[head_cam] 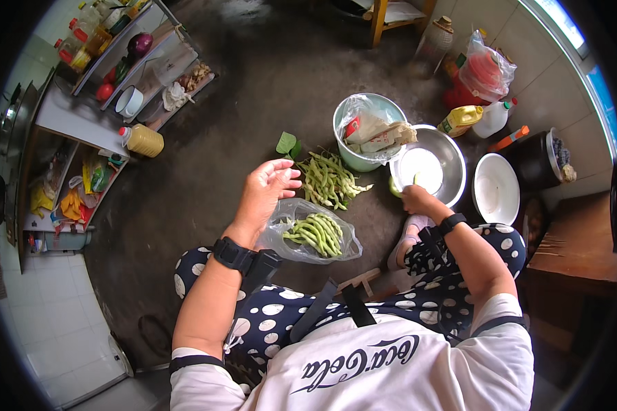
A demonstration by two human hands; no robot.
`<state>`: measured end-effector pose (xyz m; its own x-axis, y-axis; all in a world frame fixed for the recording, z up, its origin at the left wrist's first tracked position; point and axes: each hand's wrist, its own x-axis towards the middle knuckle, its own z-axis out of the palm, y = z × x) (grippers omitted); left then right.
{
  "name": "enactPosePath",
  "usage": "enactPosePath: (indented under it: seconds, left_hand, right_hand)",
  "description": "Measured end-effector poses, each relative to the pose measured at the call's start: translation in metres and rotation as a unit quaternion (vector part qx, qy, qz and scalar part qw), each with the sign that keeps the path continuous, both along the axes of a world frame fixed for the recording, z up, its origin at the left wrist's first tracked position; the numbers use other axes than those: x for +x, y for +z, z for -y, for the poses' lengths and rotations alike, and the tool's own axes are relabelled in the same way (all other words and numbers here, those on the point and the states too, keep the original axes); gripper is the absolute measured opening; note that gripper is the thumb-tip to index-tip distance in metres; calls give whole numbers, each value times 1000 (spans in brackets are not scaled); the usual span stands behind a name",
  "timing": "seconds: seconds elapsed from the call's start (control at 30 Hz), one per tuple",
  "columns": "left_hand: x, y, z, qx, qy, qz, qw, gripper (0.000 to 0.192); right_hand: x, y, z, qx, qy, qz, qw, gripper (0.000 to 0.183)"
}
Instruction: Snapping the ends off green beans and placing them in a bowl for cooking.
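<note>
My left hand is raised with its fingers loosely curled and apart, and nothing shows in it. Just beyond its fingertips lies a heap of green bean pods on the dark floor. Closer to me, a clear plastic bag lies spread with more green beans on it. My right hand is at the near rim of a stainless steel basin. A short green piece shows just past its fingers; whether they grip it is hidden. Another pale green thing sits by the rim, partly covered.
A pale green bucket holding plastic packaging touches the basin. A white basin, a yellow bottle and a dark pot stand to the right. At left are shelves and a bottle of yellowish liquid. Green leaves lie behind the heap.
</note>
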<state>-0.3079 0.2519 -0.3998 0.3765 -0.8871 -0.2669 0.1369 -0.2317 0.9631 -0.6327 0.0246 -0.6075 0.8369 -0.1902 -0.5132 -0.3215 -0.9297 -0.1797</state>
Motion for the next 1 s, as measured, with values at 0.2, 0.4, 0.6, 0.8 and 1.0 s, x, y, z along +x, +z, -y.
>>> enactPosePath:
  seconds: [0.2,0.4,0.6,0.8,1.0]
  left_hand:
    - [7,3,-10,-4,14,2,1000,33]
    - [8,8,-19,-11,42,8,999,35]
    - [8,17,-27,-23,38,10,999,34]
    - [9,16,-36,-21,31,3,999,35]
    - [11,17,-44,-13,26,18,999,35]
  right_hand:
    - [-45,-30,29,89,-610,82,783,24]
    - [21,16,-13,279,-569,141,761,32]
    - [100,-14,-84,325,-251,23,912,28]
    - [148,-74,-169,245,-78,-85,963,36]
    - [149,-97,-215,181,-28,-108,977,34]
